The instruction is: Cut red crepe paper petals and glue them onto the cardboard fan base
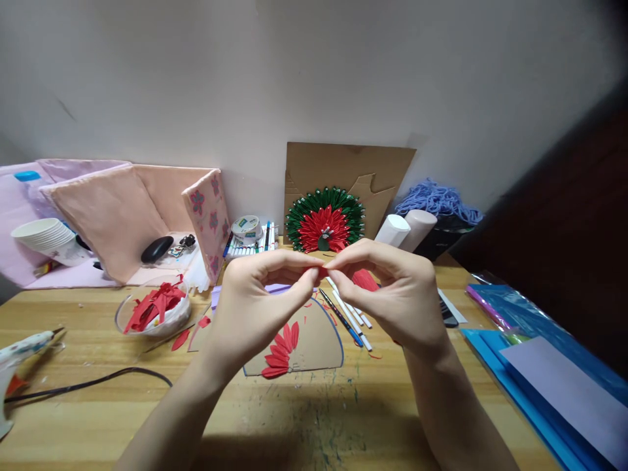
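My left hand (267,288) and my right hand (387,288) meet fingertip to fingertip above the table. Both are closed in a pinch on a small red paper piece (322,271), mostly covered by the fingers. Below them lies a cardboard fan shape (314,350) with a blue-edged curve. Several red paper petals (280,353) are spread on its left part. Behind the hands stands a peacock-like decoration (324,219) in green and red, against a cardboard sheet (350,163).
A clear bowl (120,320) of red strips and a hot glue gun (24,353) with a cord are at left. Pens (343,320) lie past the fan. Pink boxes (108,222), markers (252,247) and blue yarn (439,199) stand behind; blue folders (510,386) lie right.
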Demonstrator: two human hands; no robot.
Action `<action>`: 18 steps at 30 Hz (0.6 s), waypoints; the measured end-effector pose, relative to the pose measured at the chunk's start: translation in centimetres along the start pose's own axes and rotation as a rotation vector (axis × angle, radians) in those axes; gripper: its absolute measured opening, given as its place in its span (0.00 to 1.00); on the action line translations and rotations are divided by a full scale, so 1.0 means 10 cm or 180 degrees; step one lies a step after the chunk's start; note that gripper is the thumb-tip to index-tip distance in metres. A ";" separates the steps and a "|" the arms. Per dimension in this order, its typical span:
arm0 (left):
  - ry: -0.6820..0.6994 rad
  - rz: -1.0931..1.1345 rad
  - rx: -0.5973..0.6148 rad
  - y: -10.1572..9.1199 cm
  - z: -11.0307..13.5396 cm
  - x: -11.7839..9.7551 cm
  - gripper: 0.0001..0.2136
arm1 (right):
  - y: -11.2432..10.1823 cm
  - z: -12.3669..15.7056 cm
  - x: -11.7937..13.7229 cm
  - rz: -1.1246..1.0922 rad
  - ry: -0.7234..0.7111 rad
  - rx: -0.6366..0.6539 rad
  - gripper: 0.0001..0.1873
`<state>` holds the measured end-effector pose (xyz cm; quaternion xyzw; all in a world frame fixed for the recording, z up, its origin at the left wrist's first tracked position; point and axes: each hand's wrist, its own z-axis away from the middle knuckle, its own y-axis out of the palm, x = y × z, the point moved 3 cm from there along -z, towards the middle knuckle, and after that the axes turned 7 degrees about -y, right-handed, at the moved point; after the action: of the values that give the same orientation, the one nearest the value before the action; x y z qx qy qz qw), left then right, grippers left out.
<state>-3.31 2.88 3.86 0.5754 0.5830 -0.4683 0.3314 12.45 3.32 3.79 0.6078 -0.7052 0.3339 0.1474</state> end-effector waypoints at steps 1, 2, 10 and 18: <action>-0.0083 0.0113 0.0043 0.00 0.00 0.02 0.07 | 0.00 0.00 0.00 -0.0019 0.0000 -0.0006 0.07; -0.0157 0.0223 0.0086 0.01 -0.01 0.03 0.07 | 0.00 0.00 0.00 -0.0014 -0.0031 -0.0009 0.07; -0.0212 0.0471 0.0191 -0.01 -0.02 0.02 0.07 | -0.02 -0.01 0.05 0.0519 -0.0783 0.0034 0.11; -0.0342 0.0440 0.0289 -0.03 -0.03 0.00 0.06 | -0.01 0.01 0.09 0.0791 -0.1196 0.0054 0.12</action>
<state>-3.54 3.16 4.01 0.6027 0.5015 -0.5004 0.3672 12.40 2.58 4.34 0.5690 -0.7869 0.2364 -0.0340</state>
